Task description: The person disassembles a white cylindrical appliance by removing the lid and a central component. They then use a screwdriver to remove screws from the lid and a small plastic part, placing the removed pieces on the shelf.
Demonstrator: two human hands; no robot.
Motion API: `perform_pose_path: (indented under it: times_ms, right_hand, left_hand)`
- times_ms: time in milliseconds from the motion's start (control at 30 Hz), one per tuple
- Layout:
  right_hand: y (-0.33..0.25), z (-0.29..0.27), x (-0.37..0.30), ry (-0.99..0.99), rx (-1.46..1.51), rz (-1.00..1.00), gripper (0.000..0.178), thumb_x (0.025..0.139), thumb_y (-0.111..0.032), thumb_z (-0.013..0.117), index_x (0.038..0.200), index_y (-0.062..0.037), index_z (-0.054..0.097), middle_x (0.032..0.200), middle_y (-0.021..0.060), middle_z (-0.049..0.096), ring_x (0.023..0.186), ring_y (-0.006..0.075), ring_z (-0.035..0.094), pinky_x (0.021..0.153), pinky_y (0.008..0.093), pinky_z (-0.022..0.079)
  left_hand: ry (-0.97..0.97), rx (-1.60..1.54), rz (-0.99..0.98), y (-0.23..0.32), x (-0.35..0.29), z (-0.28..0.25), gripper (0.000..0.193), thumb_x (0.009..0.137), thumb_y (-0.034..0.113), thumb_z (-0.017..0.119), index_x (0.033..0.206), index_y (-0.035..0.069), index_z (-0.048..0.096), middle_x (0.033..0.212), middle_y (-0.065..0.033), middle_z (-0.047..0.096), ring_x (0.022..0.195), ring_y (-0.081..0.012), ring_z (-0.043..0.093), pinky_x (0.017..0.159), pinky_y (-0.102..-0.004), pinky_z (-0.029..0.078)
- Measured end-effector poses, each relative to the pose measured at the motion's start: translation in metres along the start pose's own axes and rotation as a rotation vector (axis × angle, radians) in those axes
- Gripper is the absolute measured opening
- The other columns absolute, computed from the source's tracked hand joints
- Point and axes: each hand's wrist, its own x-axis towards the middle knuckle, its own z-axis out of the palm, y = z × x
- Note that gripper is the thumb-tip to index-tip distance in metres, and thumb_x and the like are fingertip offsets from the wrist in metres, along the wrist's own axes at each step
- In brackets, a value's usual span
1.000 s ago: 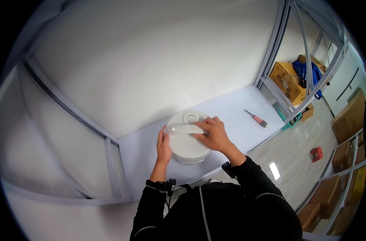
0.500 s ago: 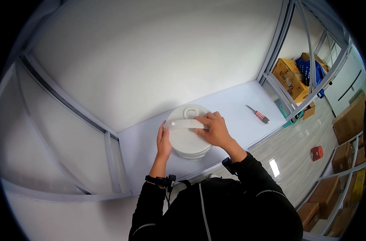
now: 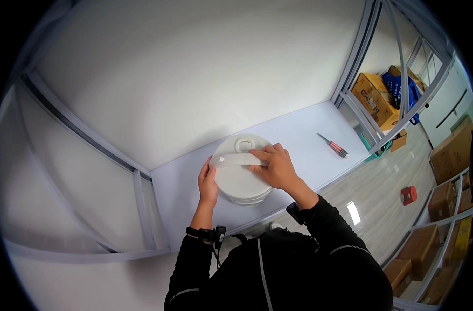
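A round white rice cooker [image 3: 241, 184] stands upright on the white table, its lid facing up. Across the lid runs a pale carrying handle [image 3: 235, 159], and behind that is an oval vent [image 3: 244, 145]. My right hand [image 3: 278, 167] grips the handle's right part, thumb and fingers on either side of it. Against the cooker's left side lies my left hand [image 3: 208, 182], its fingers curved around the wall near the handle's left pivot. Further right on the table rests a screwdriver [image 3: 336, 148] with a red and black grip, untouched.
The white table [image 3: 298, 124] backs onto a pale wall and sits within a metal frame [image 3: 350, 57]. Beyond its right end are cardboard boxes [image 3: 374, 101] and a teal basket [image 3: 377, 152]. A red object [image 3: 408, 195] is on the floor near shelves of boxes [image 3: 419, 248].
My left hand has shifted very slightly left along the cooker's side. My right hand keeps its grip on the handle. The whole view has shifted a little.
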Motion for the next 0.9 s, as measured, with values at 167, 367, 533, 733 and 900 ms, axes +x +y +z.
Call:
perform_pose_path:
  times_ms: [167,367,533,733,900]
  right_hand:
    - [-0.002,-0.001,0.001,-0.006,-0.033,-0.019,0.049,0.089,-0.042,0.083,0.133,-0.0233,0.077,0.110,0.0028,0.073,0.107,0.0300,0.059,0.098,0.0454,0.045]
    - [0.003,-0.002,0.004,-0.021,-0.008,-0.036,0.049,0.088,-0.042,0.084,0.133,-0.0239,0.077,0.108,0.0024,0.073,0.105,0.0301,0.060,0.096,0.0444,0.047]
    - [0.024,-0.012,0.015,-0.025,0.006,-0.102,0.054,0.081,-0.041,0.089,0.131,-0.0225,0.078,0.113,0.0050,0.072,0.107,0.0323,0.060,0.094,0.0449,0.051]
    - [0.028,-0.033,0.003,0.078,-0.078,0.120,0.082,0.075,-0.043,0.094,0.145,-0.0131,0.065,0.129,0.0167,0.065,0.119,0.0382,0.061,0.099,0.0484,0.053]
    - [0.031,-0.026,-0.040,0.159,0.261,0.396,0.103,0.083,-0.042,0.091,0.160,0.0037,0.039,0.136,0.0311,0.058,0.124,0.0423,0.061,0.106,0.0507,0.052]
  left_hand:
    - [-0.004,-0.020,-0.006,-0.002,0.001,-0.006,0.051,0.113,0.024,0.056,0.157,0.000,0.052,0.150,-0.0130,0.062,0.136,-0.0203,0.058,0.117,-0.0338,0.042]
    - [0.008,0.001,0.021,-0.008,0.003,-0.005,0.049,0.112,0.023,0.057,0.155,0.001,0.053,0.148,-0.0141,0.062,0.134,-0.0199,0.058,0.116,-0.0339,0.042]
    - [-0.040,0.158,0.095,-0.016,-0.012,-0.014,0.044,0.108,0.017,0.061,0.148,0.000,0.053,0.137,-0.0126,0.063,0.120,-0.0201,0.061,0.109,-0.0352,0.047]
    - [-0.156,0.252,-0.001,-0.003,-0.052,-0.020,0.050,0.101,0.016,0.069,0.144,0.000,0.051,0.133,-0.0113,0.060,0.113,-0.0191,0.058,0.102,-0.0366,0.048]
    - [-0.053,0.310,0.019,0.000,-0.033,0.001,0.065,0.107,0.029,0.060,0.163,0.003,0.040,0.154,-0.0153,0.055,0.136,-0.0256,0.056,0.113,-0.0389,0.044]
